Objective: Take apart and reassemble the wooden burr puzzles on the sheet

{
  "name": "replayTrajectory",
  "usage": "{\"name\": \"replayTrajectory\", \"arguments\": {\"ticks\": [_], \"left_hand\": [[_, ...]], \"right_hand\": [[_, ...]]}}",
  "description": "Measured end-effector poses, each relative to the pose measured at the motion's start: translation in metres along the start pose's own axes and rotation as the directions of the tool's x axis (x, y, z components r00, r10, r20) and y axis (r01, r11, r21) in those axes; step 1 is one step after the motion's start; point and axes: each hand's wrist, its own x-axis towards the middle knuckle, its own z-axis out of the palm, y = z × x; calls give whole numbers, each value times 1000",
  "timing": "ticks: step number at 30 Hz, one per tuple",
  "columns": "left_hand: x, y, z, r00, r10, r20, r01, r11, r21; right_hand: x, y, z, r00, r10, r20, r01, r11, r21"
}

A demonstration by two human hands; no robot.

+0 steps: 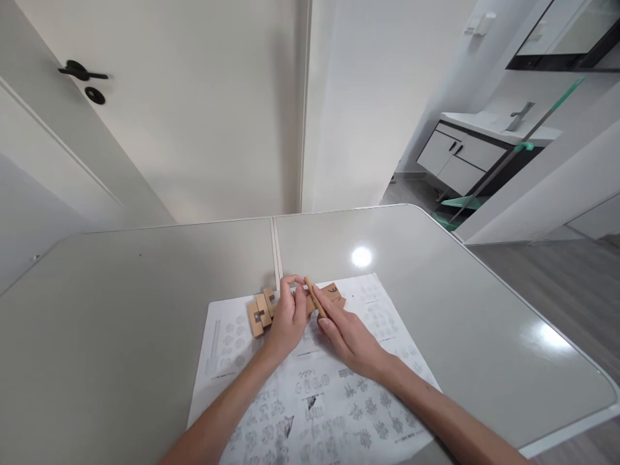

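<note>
A slim wooden stick (314, 297) is held at a slant above the printed sheet (310, 394). Its lower part is gripped between the thumb and fingers of my right hand (349, 332). My left hand (289, 316) is closed, its curled index finger and thumb at the stick's upper end. Left of that hand lie several notched wooden blocks (260, 314), partly hidden behind it. Beyond the stick and my right fingers are flat wooden pieces (333, 292) with a dark mark. The sheet carries rows of small drawings of block shapes.
The sheet rests on a glossy grey table (121, 336) with a seam down its far half. A closed door (217, 110) with a black handle (80, 71) stands behind it. At the right are a washbasin cabinet (462, 155) and a green-handled pole (547, 119).
</note>
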Motion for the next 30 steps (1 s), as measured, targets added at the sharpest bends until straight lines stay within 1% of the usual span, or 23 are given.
{"name": "replayTrajectory", "arguments": {"ticks": [3, 9, 13, 16, 20, 23, 27, 30], "left_hand": [[-1, -3, 0, 999, 2, -40, -2, 1000, -4], [-1, -2, 0, 998, 31, -58, -26, 996, 82], [0, 3, 0, 991, 90, -102, -69, 978, 196], [-1, 5, 1, 985, 125, -121, -94, 967, 235], [-1, 4, 3, 983, 117, -142, -89, 978, 191], [-1, 3, 4, 979, 95, -178, -68, 987, 148], [-1, 3, 5, 972, 67, -225, -37, 990, 136], [-1, 4, 5, 967, 55, -250, -29, 994, 107]], "right_hand": [[-3, 2, 6, 1000, 17, -10, -17, 1000, 3], [-4, 6, 10, 999, 44, -9, -44, 999, 30], [-4, 5, 9, 1000, 9, -8, -9, 1000, 5], [-4, 4, 11, 1000, -18, -17, 18, 1000, -20], [-4, 4, 17, 998, -41, -56, 38, 998, -53], [-4, 5, 19, 995, -53, -82, 47, 996, -75], [-5, 5, 23, 989, -72, -127, 65, 996, -60], [-5, 3, 25, 983, -89, -160, 75, 993, -92]]}}
